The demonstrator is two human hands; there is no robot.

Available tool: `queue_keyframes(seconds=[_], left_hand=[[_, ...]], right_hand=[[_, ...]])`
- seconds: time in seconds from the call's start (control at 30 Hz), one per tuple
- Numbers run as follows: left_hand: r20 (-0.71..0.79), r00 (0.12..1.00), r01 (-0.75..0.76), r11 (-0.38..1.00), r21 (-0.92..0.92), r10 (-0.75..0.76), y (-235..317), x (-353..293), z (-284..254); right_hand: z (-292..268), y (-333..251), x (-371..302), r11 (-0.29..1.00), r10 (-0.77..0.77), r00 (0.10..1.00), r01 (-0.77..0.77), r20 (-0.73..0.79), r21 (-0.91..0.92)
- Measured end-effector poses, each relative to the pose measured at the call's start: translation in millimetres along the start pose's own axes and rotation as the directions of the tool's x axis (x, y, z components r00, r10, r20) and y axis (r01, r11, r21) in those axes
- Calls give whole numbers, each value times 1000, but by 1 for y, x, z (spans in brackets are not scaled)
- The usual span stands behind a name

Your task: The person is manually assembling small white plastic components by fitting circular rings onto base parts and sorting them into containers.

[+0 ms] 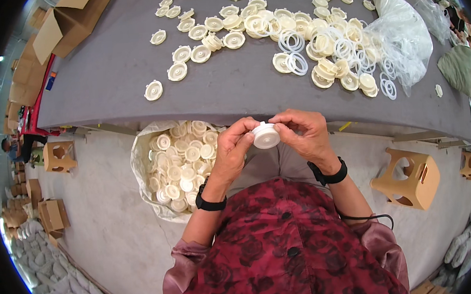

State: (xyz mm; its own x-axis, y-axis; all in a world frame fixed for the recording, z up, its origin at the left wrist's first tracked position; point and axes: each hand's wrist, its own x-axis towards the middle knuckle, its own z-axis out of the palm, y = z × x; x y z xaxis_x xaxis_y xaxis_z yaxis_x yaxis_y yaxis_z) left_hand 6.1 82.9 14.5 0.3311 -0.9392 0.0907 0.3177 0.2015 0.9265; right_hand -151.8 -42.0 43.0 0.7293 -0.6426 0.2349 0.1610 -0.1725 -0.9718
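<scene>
Currently, seen from the head camera, both hands meet over the lap, just short of the near edge of the grey table (113,73). Between them is a white round cap (267,137), its broad face tipped toward the wearer. The left hand (234,150) pinches its left side and the right hand (306,134) its right rim — both grips narrow, thumbs and fingers closed in on the part. The step in hand looks like two-handed work at the cap's edge; whether a ring is seated on it, I cannot tell. The next move seems to call for even pressure and a firm hold on so small a piece.

Beyond the hands, cream flanged caps (200,53) lie scattered and heaped, with translucent rings (388,87) tangled among them, so singling one out may be fiddly. A clear plastic bag (404,40) crowds the heap's right end. Left of the lap, below the table edge, a white sack (141,154) gapes open, well filled with caps — its opening is reachable, with the left hand just beside it. A cardboard stool (415,180) stands to the right, well apart.
</scene>
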Motion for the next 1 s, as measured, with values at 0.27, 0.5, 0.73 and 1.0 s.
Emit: queue_keyframes(seconds=[0.27, 0.5, 0.73, 1.0], left_hand=[[179, 976, 4, 836, 548, -122, 35, 19, -2], [-18, 997, 66, 992, -111, -68, 10, 15, 9], [1, 990, 118, 832, -542, -139, -13, 3, 9], [-39, 999, 19, 922, -386, -37, -1, -4, -3]], right_hand=[[2, -7, 6, 919, -93, 988, 134, 126, -372], [12, -6, -1, 971, 126, 967, -74, -222, 227], [19, 5, -13, 963, 50, 968, 19, -247, 268], [5, -5, -8, 983, -120, 990, 108, -70, -150]])
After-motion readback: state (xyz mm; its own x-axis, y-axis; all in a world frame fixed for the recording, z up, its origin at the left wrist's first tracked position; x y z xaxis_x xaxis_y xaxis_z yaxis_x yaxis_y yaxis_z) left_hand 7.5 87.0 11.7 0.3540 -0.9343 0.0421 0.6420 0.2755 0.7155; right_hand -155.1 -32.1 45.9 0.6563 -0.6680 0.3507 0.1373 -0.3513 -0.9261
